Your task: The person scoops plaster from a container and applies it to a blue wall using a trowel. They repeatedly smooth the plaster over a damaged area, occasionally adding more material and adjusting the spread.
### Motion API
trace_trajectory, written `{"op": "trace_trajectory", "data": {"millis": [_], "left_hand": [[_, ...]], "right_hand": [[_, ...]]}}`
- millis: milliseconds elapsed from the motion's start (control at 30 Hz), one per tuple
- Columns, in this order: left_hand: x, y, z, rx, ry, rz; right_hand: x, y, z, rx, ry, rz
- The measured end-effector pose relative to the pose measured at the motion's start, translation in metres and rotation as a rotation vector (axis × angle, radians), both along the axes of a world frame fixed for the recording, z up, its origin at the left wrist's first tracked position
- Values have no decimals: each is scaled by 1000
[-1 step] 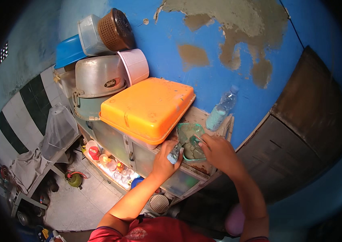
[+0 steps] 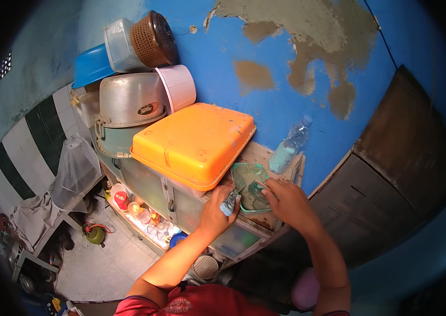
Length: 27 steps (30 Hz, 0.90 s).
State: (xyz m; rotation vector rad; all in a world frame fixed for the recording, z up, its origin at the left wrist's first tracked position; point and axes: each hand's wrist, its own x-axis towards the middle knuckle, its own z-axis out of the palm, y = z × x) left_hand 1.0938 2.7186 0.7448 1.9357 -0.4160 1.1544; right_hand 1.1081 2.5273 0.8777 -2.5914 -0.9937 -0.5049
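A green-rimmed plastic container [image 2: 256, 211] sits on top of the cabinet, with grey paste [image 2: 244, 181] inside. My left hand [image 2: 215, 215] is at its near left side, fingers closed around a light-blue object [image 2: 228, 204] smeared with grey; its kind is unclear. Over the container's right side, my right hand [image 2: 289, 202] pinches a thin, small tool whose end dips toward the paste. My fingers hide most of that tool. Just behind the container, a clear plastic bottle [image 2: 284, 154] with pale turquoise contents leans to the right against the blue wall.
A large orange lidded box [image 2: 194, 142] stands directly left of the container. Beyond it are stacked a metal pot [image 2: 128, 100], a pink tub [image 2: 178, 87] and a brown basket [image 2: 146, 39]. Glassware fills the lit lower shelf [image 2: 146, 218]. At right is a dark door [image 2: 375, 205].
The whole view has shifted slightly. My right hand has moved a little at the container, and the paste's surface looks different. Both hands keep their grip.
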Motion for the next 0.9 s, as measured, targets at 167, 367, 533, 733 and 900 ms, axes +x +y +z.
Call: {"op": "trace_trajectory", "data": {"millis": [167, 367, 533, 733, 900], "left_hand": [[4, -2, -5, -38, 9, -17], [2, 3, -13, -11, 135, -77], [5, 0, -14, -38, 45, -39], [4, 3, -15, -27, 136, -126], [2, 5, -8, -44, 107, -84]], "right_hand": [[5, -2, 5, -35, 21, 31], [-5, 2, 2, -102, 105, 155], [-6, -7, 13, -86, 102, 117], [0, 17, 12, -38, 66, -281], [18, 24, -13, 18, 14, -320]]}}
